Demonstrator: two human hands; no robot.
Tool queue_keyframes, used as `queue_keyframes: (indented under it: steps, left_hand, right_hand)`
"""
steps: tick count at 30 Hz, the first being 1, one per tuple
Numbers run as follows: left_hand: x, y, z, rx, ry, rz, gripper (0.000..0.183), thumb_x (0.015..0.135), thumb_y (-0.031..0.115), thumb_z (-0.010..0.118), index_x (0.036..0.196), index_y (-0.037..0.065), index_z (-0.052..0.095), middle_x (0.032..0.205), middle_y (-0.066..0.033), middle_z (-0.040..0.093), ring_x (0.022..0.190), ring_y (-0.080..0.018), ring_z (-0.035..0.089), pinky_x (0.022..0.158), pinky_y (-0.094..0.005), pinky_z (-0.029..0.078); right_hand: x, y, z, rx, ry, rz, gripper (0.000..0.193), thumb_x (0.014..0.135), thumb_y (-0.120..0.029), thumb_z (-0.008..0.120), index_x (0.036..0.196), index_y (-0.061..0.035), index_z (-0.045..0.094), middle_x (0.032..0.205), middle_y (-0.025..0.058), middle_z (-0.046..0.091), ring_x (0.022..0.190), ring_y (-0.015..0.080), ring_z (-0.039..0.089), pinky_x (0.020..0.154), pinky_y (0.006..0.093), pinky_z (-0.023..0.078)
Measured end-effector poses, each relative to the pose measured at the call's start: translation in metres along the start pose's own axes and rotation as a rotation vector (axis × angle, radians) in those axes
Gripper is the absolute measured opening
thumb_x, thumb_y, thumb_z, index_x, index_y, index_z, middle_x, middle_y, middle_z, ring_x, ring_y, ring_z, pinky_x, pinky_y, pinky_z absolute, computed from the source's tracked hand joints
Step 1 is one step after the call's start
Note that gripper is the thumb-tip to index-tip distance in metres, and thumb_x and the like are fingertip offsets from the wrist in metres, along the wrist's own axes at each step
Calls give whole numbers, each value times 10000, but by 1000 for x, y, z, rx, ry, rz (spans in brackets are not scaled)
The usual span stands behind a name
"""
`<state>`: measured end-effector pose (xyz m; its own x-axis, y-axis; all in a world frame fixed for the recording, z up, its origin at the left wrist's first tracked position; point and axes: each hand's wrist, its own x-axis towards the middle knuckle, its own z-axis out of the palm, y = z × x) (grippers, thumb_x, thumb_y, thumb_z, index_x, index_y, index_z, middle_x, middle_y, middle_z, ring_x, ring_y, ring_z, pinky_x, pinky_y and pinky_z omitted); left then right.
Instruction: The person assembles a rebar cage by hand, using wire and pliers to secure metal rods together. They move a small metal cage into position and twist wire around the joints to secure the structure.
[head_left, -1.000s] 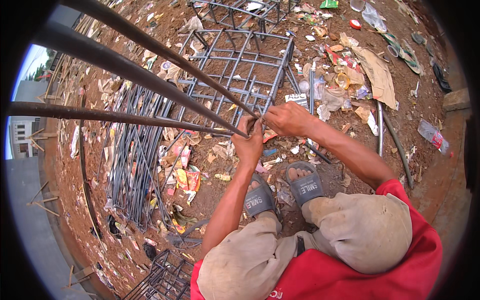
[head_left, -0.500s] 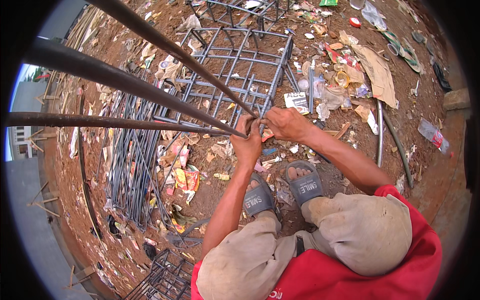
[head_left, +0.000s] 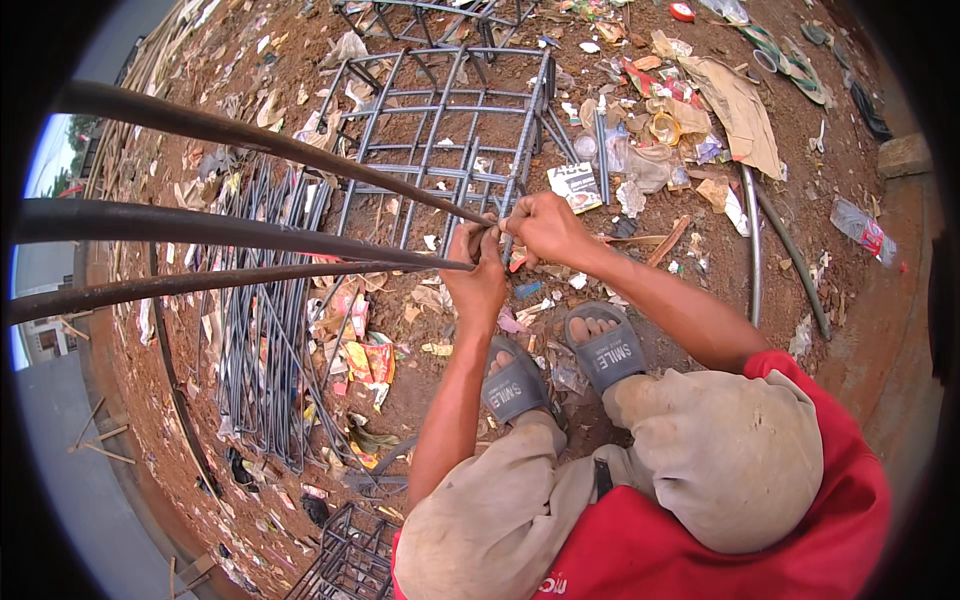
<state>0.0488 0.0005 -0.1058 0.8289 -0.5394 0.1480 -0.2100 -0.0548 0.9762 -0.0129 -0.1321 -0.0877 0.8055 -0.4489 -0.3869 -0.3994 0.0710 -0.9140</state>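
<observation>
Three long dark steel bars (head_left: 220, 228) run in from the left and meet near my hands. My left hand (head_left: 474, 285) is closed around the lower part of one bar, its fingertips raised beside another bar's end. My right hand (head_left: 548, 228) meets it there, fingers pinched together, with what they hold too small to make out. Both hands are at the near right corner of a steel rebar cage (head_left: 440, 120) on the ground. The fingers hide the exact joint.
Left of my feet lies a bundle of loose rebar (head_left: 262, 330). Another rebar cage (head_left: 345, 560) sits at the lower left. Litter covers the reddish soil, with flattened cardboard (head_left: 735, 115), a metal pipe (head_left: 752, 245) and a plastic bottle (head_left: 862, 232) at right. My sandals (head_left: 607, 350) are close below.
The view has shifted, so the cage appears higher and slightly left. The bars now lie flatter across the picture. My hands stay together at the same corner, slightly further left in view.
</observation>
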Motion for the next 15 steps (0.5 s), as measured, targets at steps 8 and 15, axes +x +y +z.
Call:
queue_keyframes:
  steps: [8, 15]
  left_hand:
    - [-2, 4, 1, 3, -4, -60, 141, 936, -31, 578, 1077, -30, 585, 1085, -125, 678, 999, -149, 650, 862, -276, 506]
    - [-1, 2, -3, 41, -14, -66, 141, 943, -4, 592, 1082, -21, 608, 1086, -108, 684, 997, -136, 647, 881, -275, 502]
  right_hand:
    - [-6, 0, -9, 196, -58, 145, 280, 882, -212, 648, 790, 52, 630, 680, 128, 643, 496, 205, 645, 459, 341, 517]
    - [-41, 86, -85, -505, 143, 40, 491, 853, -356, 706, 1142, 18, 571, 1083, 229, 637, 949, 297, 652, 862, 453, 498]
